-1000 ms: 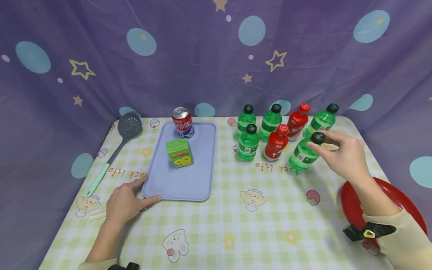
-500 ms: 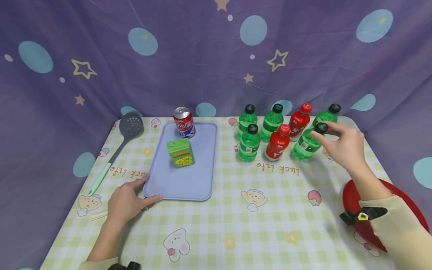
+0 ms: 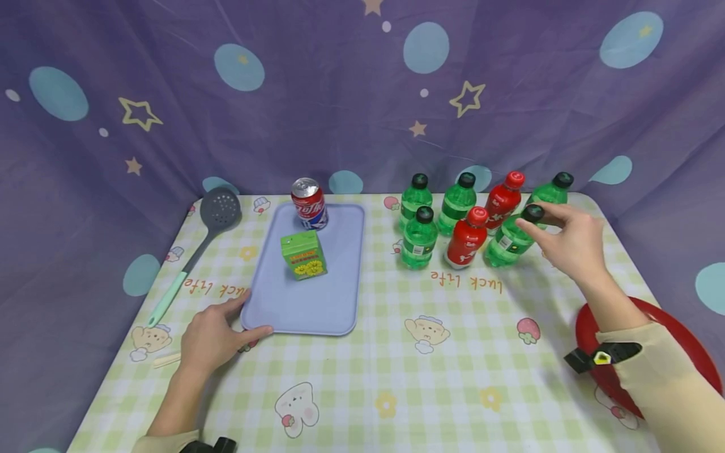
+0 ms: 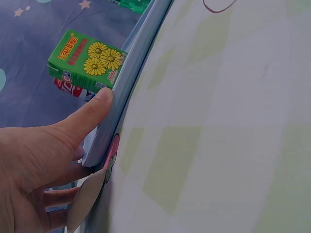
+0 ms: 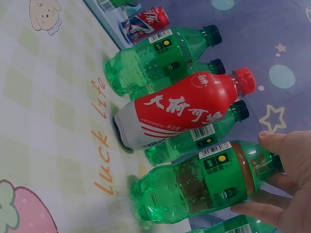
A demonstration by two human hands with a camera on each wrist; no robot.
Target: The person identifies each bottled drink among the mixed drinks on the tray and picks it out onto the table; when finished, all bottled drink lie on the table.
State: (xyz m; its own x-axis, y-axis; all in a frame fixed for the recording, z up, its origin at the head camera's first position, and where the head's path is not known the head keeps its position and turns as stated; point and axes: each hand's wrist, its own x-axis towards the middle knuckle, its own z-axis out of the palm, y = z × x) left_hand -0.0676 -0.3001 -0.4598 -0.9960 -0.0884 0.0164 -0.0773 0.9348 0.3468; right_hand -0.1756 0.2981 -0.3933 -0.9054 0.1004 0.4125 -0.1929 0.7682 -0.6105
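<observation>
My right hand (image 3: 576, 242) pinches a green soda bottle (image 3: 503, 248) near its black cap, thumb on one side and fingers on the other. This bottle leans toward the hand; whether its base touches the cloth I cannot tell. Close beside it stands a red cola bottle (image 5: 184, 111). At the near left corner of the blue tray (image 3: 334, 302) rests my left hand (image 3: 208, 336), its straight thumb (image 4: 92, 114) against the rim and its fingers along the left side, partly hidden. On the tray are a green drink carton (image 3: 304, 257) and a cola can (image 3: 309, 206).
More green bottles (image 3: 419, 242) and a second red bottle (image 3: 503, 201) stand upright at the back right. A slotted turner (image 3: 218, 211) lies left of the tray. Under the right forearm is a red plate (image 3: 680, 333). Purple curtains (image 3: 340, 113) border the checked tablecloth (image 3: 425, 396).
My right hand has carried the green bottle away from me, then slightly left, into line with the front red bottle. The left hand stays at the tray corner.
</observation>
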